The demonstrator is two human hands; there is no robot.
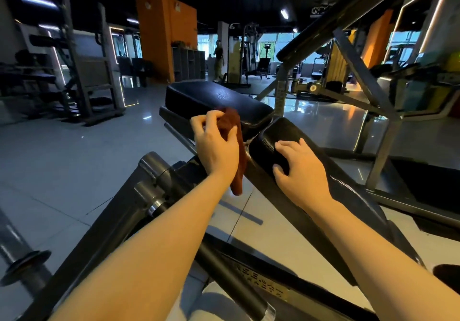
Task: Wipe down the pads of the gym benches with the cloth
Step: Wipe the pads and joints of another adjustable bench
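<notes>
A black seat pad [219,101] lies flat ahead of me, and a black back pad [283,136] slopes down toward me from the gap between them. My left hand [216,144] grips a reddish-brown cloth [231,126] at the near edge of the seat pad, right at that gap. One end of the cloth hangs down below my wrist. My right hand [298,166] rests on the upper end of the back pad, fingers spread over the top and thumb on its near side.
A grey steel frame [358,66] rises over the bench at right. The bench's dark base and pivot [154,181] sit below my left arm. A weight rack [82,71] stands at left. A person [219,59] stands far back by orange pillars. The tiled floor is glossy.
</notes>
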